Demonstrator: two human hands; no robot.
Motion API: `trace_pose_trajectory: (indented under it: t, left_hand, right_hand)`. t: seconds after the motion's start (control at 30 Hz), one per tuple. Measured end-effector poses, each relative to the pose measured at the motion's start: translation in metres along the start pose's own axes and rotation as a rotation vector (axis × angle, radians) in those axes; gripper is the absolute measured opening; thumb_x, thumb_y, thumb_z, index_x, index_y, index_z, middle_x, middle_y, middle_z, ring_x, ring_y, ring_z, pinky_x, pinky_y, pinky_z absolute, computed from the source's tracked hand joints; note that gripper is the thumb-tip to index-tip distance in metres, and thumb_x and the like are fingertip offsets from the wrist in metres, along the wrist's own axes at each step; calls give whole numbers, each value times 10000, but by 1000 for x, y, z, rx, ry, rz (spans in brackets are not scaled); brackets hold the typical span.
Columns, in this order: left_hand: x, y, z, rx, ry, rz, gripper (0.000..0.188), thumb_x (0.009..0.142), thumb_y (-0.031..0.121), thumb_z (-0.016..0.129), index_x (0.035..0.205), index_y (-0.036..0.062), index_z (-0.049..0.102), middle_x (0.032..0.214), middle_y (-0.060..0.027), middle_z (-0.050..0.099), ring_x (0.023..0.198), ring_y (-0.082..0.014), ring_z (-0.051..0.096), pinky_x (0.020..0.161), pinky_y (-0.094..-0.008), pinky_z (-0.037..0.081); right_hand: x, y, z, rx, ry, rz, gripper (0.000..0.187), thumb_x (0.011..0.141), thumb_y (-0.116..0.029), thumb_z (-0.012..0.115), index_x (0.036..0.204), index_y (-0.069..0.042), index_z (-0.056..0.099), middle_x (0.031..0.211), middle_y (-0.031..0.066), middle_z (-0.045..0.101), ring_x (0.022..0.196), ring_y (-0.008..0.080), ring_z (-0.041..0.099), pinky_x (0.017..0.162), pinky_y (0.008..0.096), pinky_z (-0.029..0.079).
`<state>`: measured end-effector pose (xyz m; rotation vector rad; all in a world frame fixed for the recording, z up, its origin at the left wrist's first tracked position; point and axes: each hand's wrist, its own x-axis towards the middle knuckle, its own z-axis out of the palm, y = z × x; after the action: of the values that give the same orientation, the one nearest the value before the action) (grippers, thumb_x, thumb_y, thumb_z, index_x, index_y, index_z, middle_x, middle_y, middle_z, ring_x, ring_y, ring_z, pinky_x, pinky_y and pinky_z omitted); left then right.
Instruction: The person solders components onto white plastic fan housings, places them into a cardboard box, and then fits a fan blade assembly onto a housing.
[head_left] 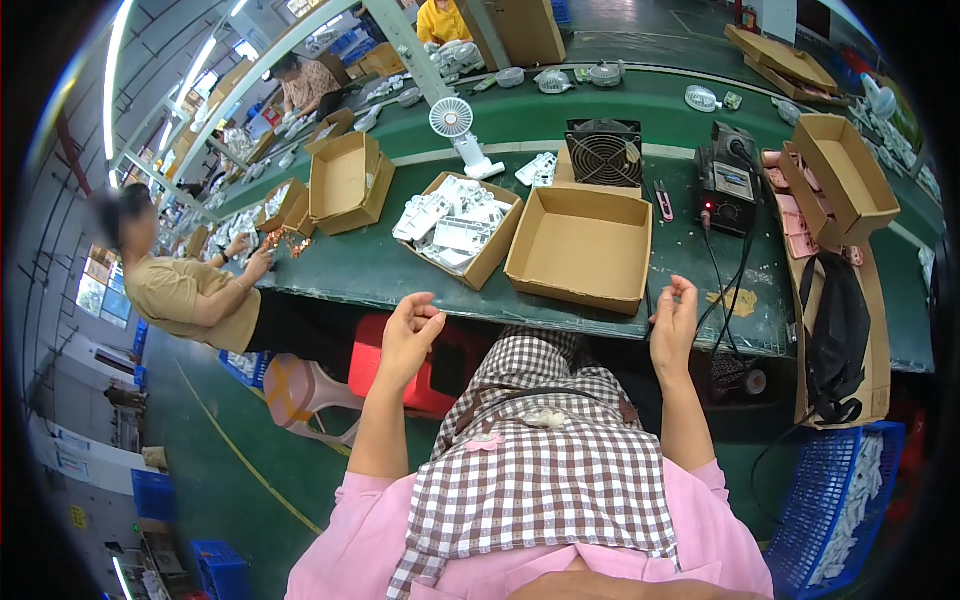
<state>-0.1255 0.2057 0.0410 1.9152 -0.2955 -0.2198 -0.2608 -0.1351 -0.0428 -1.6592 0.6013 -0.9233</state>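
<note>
My left hand [407, 338] hovers by the table's front edge, its fingers loosely bent and apart from the thumb, with nothing seen in it. It is nearest to a cardboard box [497, 247] heaped with white plastic parts [455, 222]. On the other side, my right hand [673, 325] is raised at the edge with fingers spread from the thumb, also holding nothing visible. Between and beyond the two hands stands a shallow cardboard box [580, 292] with a bare bottom. A white handheld fan [453, 120] stands upright behind the parts box.
A black fan unit [604, 153], pink-handled cutters [664, 201] and a black powered box [727, 190] with hanging cables line the table's back right. Cartons with pink parts [797, 228] are farther right. A co-worker [185, 280] works at left. Red and pink stools [312, 392] stand below.
</note>
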Motion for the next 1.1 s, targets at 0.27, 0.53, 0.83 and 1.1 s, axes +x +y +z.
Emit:
trace_pose_trajectory:
  t: [0.27,0.53,0.83,1.1]
  left_hand:
    - [24,-47,-28,470,290,175,314,829,28,653,1124,-24,559,828,-27,573,699,-83,525,649,-224,470]
    - [56,-62,-38,324,411,230,297,827,20,636,1116,-4,569,883,-67,571,719,-131,549,679,-273,483]
    - [169,-6,-54,708,273,523,354,757,127,698,1085,48,588,1057,-145,577,1005,-337,507,872,-426,425]
    - [196,-4,-34,800,92,327,376,734,233,759,1000,22,597,1039,-153,584,1008,-332,498,884,-405,425]
  right_hand:
    - [5,19,2,-197,-87,-31,213,947,-116,456,1113,11,496,981,181,563,876,297,572,779,379,455]
    - [8,6,21,-431,9,-120,184,909,-157,550,1041,-28,556,807,133,620,717,295,615,661,389,482]
    - [5,4,31,-673,107,-170,86,862,-132,572,920,-69,563,828,105,616,720,321,617,616,416,479]
    - [0,3,37,-732,124,-177,83,851,-141,601,879,-66,576,769,90,591,666,284,598,600,389,463]
